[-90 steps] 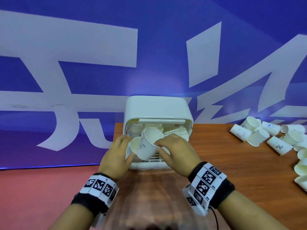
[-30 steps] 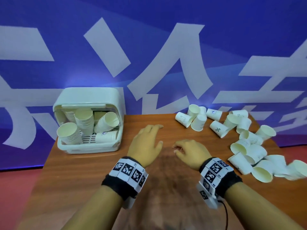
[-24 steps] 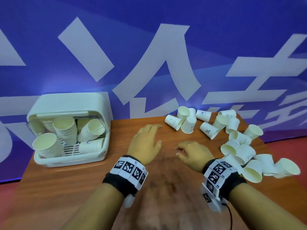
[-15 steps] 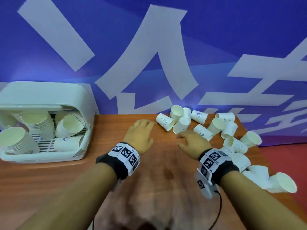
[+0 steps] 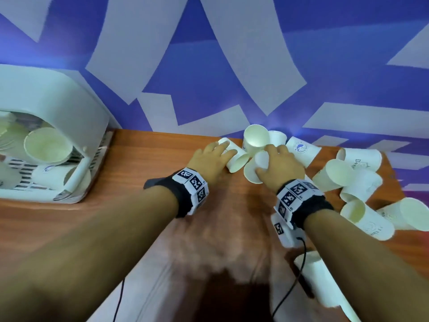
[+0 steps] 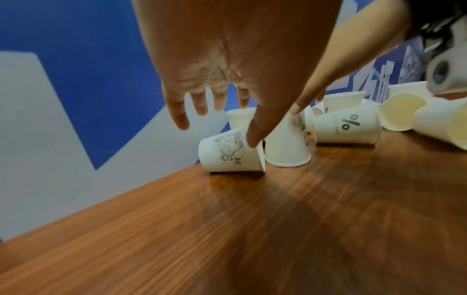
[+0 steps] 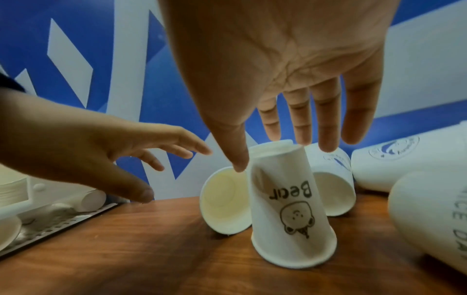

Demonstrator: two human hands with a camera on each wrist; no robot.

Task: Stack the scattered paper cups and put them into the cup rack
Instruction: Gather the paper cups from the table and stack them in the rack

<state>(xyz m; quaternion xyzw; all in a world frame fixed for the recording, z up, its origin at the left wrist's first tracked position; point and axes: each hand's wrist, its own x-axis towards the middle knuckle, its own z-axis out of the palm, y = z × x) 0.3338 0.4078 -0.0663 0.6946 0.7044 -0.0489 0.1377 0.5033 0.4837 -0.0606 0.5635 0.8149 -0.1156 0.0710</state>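
Two white paper cups are under my hands near the table's back edge. One with a "Hi" drawing (image 5: pixel 235 160) (image 6: pixel 228 154) (image 7: pixel 223 201) lies on its side; my left hand (image 5: pixel 221 149) (image 6: pixel 217 129) hovers over it with fingers spread, thumb tip on its wall. The other, printed "Bear" (image 5: pixel 254 169) (image 7: pixel 290 209) (image 6: pixel 286 143), stands upside down. My right hand (image 5: pixel 267 159) (image 7: pixel 272 151) reaches over its base, fingers straight, thumb against its side. The white cup rack (image 5: pixel 69 108) at far left holds several stacked cups.
Several more cups (image 5: pixel 348 177) lie scattered along the table's right side, one (image 5: pixel 318 280) near the front edge under my right forearm. A blue and white banner wall stands right behind the wooden table (image 5: pixel 139 170). Bare wood lies between rack and cups.
Both hands left the rack, swung right across the table and moved forward to the nearest loose cups. They now touch the lying cup and the upside-down cup.
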